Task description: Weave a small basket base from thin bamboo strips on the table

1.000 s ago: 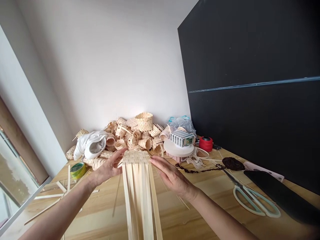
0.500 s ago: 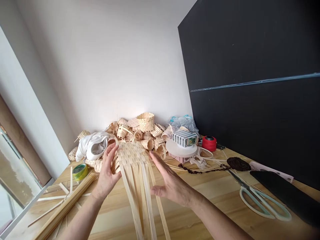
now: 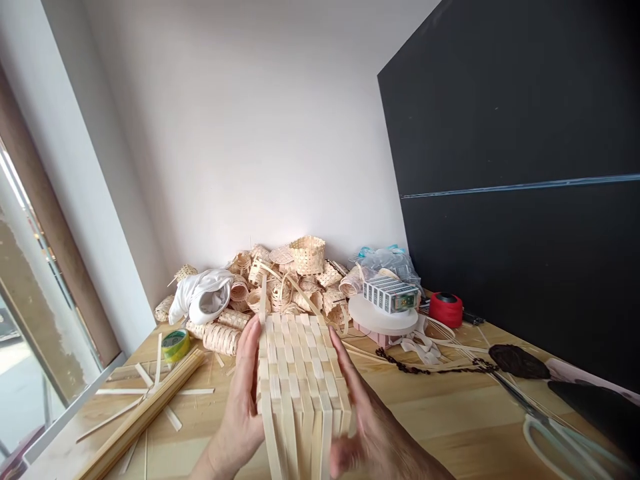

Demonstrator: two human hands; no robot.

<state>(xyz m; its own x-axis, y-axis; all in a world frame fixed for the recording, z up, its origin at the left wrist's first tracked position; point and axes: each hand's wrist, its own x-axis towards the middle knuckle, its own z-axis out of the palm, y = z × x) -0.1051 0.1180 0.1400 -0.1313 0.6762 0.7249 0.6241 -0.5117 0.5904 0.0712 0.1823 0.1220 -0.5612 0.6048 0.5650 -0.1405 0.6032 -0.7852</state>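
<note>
Between my two hands is a half-woven basket of pale flat strips (image 3: 303, 357). Its checkered face is turned toward me, and long loose strips hang from the near end toward the bottom of the view. More strip ends stick up at its far side. My left hand (image 3: 244, 397) is closed around the left side, fingers along the edge. On the right side my right hand (image 3: 363, 410) presses with fingers along the edge; its thumb, blurred, lies near the hanging strips. The underside of the weave is hidden.
Behind lies a heap of small woven baskets (image 3: 307, 255), with white cloth (image 3: 203, 293) beside it. Left are green tape (image 3: 175, 345) and a strip bundle (image 3: 145, 413). Right are a round white stand (image 3: 385, 319), red thread (image 3: 446, 310) and scissors (image 3: 555, 430).
The half-woven basket has come nearer and its weave now faces me more fully. My right hand has closed in from apart onto its right side. The view has shifted.
</note>
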